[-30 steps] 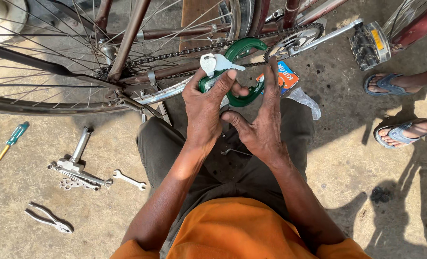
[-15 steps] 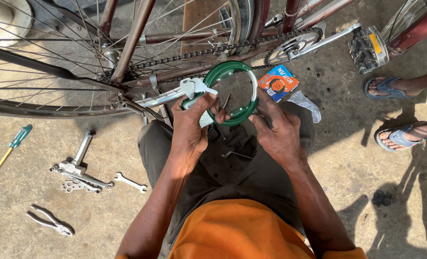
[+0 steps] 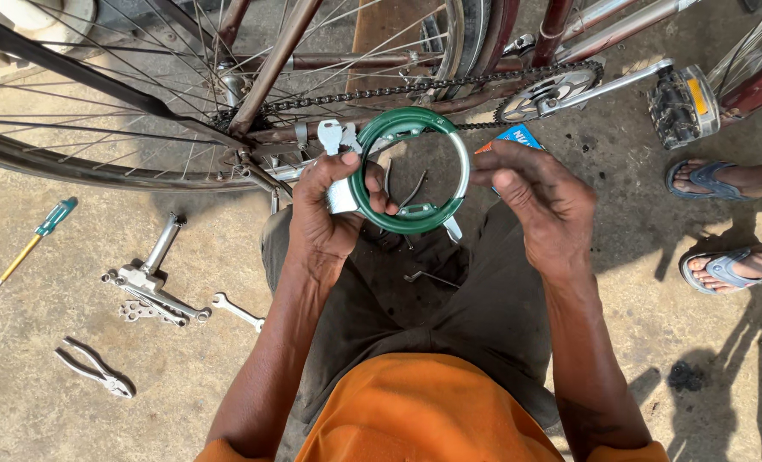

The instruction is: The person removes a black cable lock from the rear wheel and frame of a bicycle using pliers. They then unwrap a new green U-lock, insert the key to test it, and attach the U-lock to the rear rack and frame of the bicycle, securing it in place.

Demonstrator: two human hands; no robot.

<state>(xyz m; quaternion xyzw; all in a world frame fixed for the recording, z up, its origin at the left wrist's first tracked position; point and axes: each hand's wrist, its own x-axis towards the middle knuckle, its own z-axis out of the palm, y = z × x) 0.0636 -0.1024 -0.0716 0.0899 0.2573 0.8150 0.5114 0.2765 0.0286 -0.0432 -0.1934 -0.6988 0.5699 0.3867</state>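
Left hand (image 3: 334,210) gripped green coiled cable (image 3: 413,167) with silver lock end, held above lap beside bicycle wheel (image 3: 141,94) — fingers closed through ring. Right hand (image 3: 543,201) open beside coil, not touching. Pliers (image 3: 94,370), spanner (image 3: 237,311), screwdriver (image 3: 30,248) lay on ground within reach.

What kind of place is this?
Probably an outdoor, ground-level bicycle repair spot: a bicycle stands on bare concrete, with pliers, a spanner and a screwdriver lying loose around it.

A green ring-shaped bicycle lock (image 3: 415,171) with silver keys (image 3: 336,135) is held upright above the lap.
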